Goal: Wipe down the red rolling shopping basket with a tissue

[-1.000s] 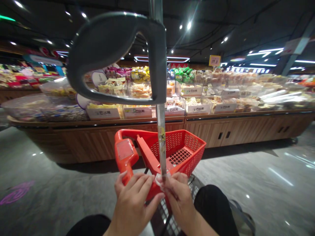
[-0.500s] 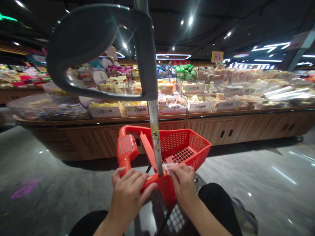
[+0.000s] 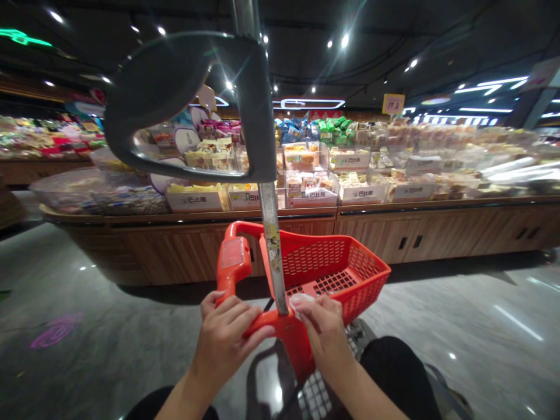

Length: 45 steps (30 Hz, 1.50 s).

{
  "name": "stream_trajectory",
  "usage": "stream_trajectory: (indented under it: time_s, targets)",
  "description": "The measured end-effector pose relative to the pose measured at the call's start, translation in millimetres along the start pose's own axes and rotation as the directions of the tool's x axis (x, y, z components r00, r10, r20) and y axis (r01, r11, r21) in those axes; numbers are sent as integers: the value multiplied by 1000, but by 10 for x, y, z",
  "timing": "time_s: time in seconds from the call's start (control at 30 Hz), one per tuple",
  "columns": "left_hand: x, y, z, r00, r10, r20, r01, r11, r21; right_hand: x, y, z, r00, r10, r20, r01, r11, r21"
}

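Observation:
A red plastic shopping basket [image 3: 341, 274] stands tilted in front of me, with a metal pull pole [image 3: 270, 245] rising from its near rim to a grey loop handle [image 3: 175, 87] close to the camera. My left hand [image 3: 227, 338] is curled over the basket's near red rim, left of the pole's base. My right hand [image 3: 321, 329] rests on the rim just right of the pole, fingers pinched on a small white thing I cannot make out. The basket looks empty.
A long wooden display counter [image 3: 394, 233] with boxed and bagged snacks runs across the view behind the basket. A yellow price sign [image 3: 392, 104] hangs above it. Glossy grey floor [image 3: 472, 326] lies all around. My dark trouser legs [image 3: 394, 373] show below.
The basket and pole have shifted right and farther from me, and the handle has tilted. My left hand has closed more firmly on the rim; my right hand stays by the pole's base.

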<state>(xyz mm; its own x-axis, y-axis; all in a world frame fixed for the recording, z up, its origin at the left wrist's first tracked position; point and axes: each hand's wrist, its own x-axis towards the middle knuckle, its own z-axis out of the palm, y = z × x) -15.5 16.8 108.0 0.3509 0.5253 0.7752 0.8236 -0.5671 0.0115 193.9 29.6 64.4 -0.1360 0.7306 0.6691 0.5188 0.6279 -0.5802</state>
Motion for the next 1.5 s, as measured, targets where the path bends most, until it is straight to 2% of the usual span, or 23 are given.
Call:
stream_trajectory:
  time_s: [0.13,0.23,0.37,0.47,0.57,0.67,0.73,0.8,0.83,0.93,1.0,1.1,1.23,1.3,1.37,1.4,1.5]
  targets:
    - [-2,-85,-13,999,20,39,-20,1000,9,9,-38,24,999,-43,13,43,999,-11]
    - [-13,-155,7,999,-20,47,22,999,-33,22,-47,48,998,-66,21,66,997,-30]
    - [3,-244,-3,996,-51,80,56,997,-58,23,-36,102,988,-148,35,146,989,31]
    - [47,-232,-65,983,-68,172,70,998,-5,28,6,97,994,-97,53,96,995,19]
    - [95,-119,-100,967,-157,201,139,985,99,107,78,41,996,-16,89,14,1000,20]
    - [130,7,-55,951,-212,225,179,971,159,299,153,-8,993,56,103,-69,990,127]
    - [141,44,-4,934,-239,264,186,960,209,463,192,-5,988,33,149,-66,973,223]
    - [139,33,34,919,-268,287,196,946,256,625,226,39,966,-69,250,-4,960,281]
    - [134,13,44,916,-279,290,203,943,266,700,245,76,937,-143,318,47,955,293]
    - [114,-70,49,904,-286,318,211,945,252,895,315,221,792,-357,496,248,930,273]
    - [108,-121,46,902,-290,319,216,944,249,995,359,307,704,-438,559,382,897,222]
    - [121,-159,50,899,-309,311,228,936,268,1069,383,358,645,-488,588,483,857,182]
    - [140,-142,67,888,-358,289,279,919,279,1045,359,353,630,-498,596,422,864,276]
    - [131,-138,71,897,-357,262,283,917,282,1032,362,385,672,-466,576,389,883,262]
    - [114,-154,71,916,-304,263,231,934,274,1030,377,433,725,-432,536,381,900,211]
    - [105,-169,69,925,-270,268,197,943,268,1031,386,450,735,-433,522,389,899,199]
    - [85,-218,67,943,-199,267,125,955,269,1030,397,430,687,-485,540,415,873,257]
